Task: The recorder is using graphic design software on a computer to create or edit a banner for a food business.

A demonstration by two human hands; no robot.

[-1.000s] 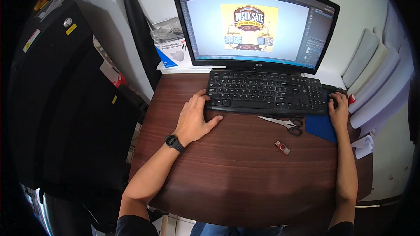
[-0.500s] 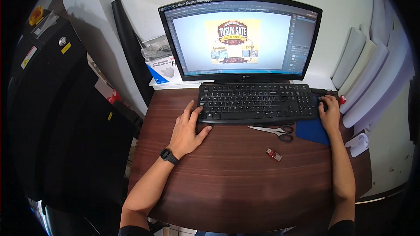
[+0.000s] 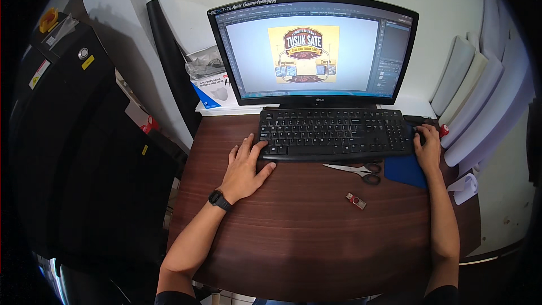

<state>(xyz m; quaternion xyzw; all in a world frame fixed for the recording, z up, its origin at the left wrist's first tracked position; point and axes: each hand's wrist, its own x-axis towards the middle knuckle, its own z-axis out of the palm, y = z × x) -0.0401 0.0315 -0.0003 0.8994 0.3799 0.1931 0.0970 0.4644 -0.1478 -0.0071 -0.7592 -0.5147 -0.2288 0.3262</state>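
My left hand [image 3: 244, 168] rests at the left end of the black keyboard [image 3: 333, 133]. Its fingers are apart, with one fingertip on the lower-left keys and the thumb on the table just below the keyboard. A black watch circles that wrist. On the right, my right hand [image 3: 429, 148] curls over a dark computer mouse that is almost wholly hidden, at the blue mouse pad [image 3: 405, 173]. Behind the keyboard a monitor [image 3: 310, 100] shows an image-editing window with a yellow, brown-badged design.
Scissors [image 3: 361, 171] with black handles lie below the keyboard, and a red and silver USB stick [image 3: 355, 201] nearer me. A mask box [image 3: 217, 91] stands left of the monitor. Paper rolls [image 3: 474, 101] lean at the right; a large black machine [image 3: 79, 147] fills the left.
The yellow background of the on-screen design has become stronger. My left fingers have shifted slightly at the keyboard edge, while my right hand stays on the mouse. The view has moved a little.
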